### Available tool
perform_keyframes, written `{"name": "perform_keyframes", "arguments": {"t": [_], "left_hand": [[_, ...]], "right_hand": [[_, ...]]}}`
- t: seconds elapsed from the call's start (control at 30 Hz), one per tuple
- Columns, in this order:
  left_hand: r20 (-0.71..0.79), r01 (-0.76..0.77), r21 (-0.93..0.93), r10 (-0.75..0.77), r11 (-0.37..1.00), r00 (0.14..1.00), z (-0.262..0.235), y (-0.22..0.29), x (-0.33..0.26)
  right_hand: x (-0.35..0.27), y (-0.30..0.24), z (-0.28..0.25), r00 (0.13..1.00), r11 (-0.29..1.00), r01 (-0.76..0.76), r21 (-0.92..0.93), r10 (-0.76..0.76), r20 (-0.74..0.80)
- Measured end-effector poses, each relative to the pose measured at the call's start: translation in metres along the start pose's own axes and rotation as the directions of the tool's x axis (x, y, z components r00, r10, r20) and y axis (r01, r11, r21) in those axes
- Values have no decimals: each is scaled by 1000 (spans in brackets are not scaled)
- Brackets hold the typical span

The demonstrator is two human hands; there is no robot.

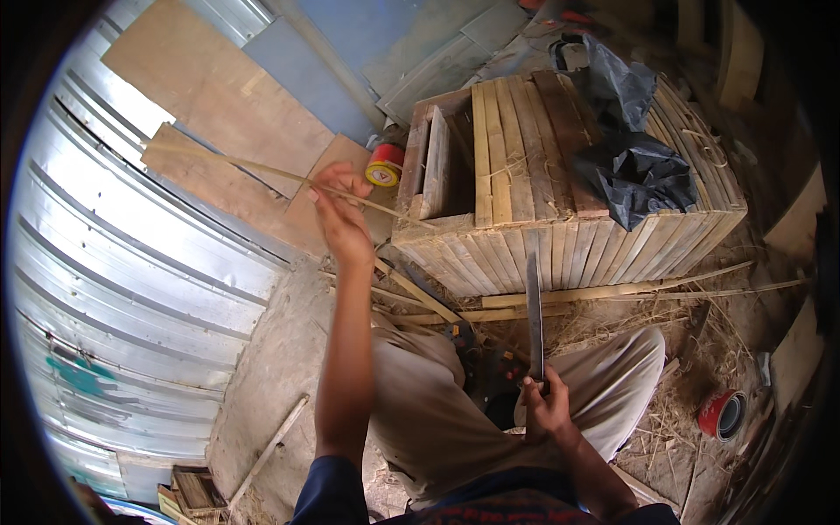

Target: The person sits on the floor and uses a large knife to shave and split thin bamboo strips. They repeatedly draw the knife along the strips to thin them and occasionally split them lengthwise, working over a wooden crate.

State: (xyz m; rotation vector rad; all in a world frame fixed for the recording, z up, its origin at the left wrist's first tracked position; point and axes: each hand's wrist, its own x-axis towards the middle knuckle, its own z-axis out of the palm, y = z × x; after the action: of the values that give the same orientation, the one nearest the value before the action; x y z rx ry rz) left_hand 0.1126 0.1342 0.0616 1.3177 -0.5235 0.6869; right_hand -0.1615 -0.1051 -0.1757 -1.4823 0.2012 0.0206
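Observation:
A long, thin strip of wood or bamboo [385, 210] is pinched between the thumb and fingers of my left hand [339, 219], raised at the left of centre. One end reaches toward the near left corner of a slatted wooden box [490, 249]; whether it touches cannot be made out. The other end runs up and left, past plywood sheets. Low at the right of centre, my right hand [547, 407] is closed around the grip of a long-bladed knife [535, 315]. Its blade points up and away, in front of the box's slatted side, with the strip well apart from it.
A black plastic bag [634, 179] lies on the box, beside its open left part. A red and yellow can [384, 164] stands behind my left hand. Wood shavings [652, 420] and sticks litter the floor near another red can [722, 414]. Corrugated metal [131, 254] walls the left.

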Motion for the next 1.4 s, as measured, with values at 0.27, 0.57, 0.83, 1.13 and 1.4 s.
{"name": "perform_keyframes", "arguments": {"t": [0.27,0.57,0.83,1.13,1.4], "left_hand": [[-68,33,161,-22,986,997,-25,66,37],[-315,-91,-121,48,988,948,-17,102,47],[-321,-101,-98,64,990,945,4,99,47],[-380,-110,15,107,994,919,15,92,51],[-305,-291,-20,272,956,913,10,78,28]], "right_hand": [[11,3,9,996,997,-82,-2,82,21],[-2,9,4,990,978,20,-206,10,144],[2,-6,29,985,992,17,-121,4,170],[68,-104,114,976,977,206,-62,-200,81],[122,-172,175,826,822,562,-92,-552,112]]}}
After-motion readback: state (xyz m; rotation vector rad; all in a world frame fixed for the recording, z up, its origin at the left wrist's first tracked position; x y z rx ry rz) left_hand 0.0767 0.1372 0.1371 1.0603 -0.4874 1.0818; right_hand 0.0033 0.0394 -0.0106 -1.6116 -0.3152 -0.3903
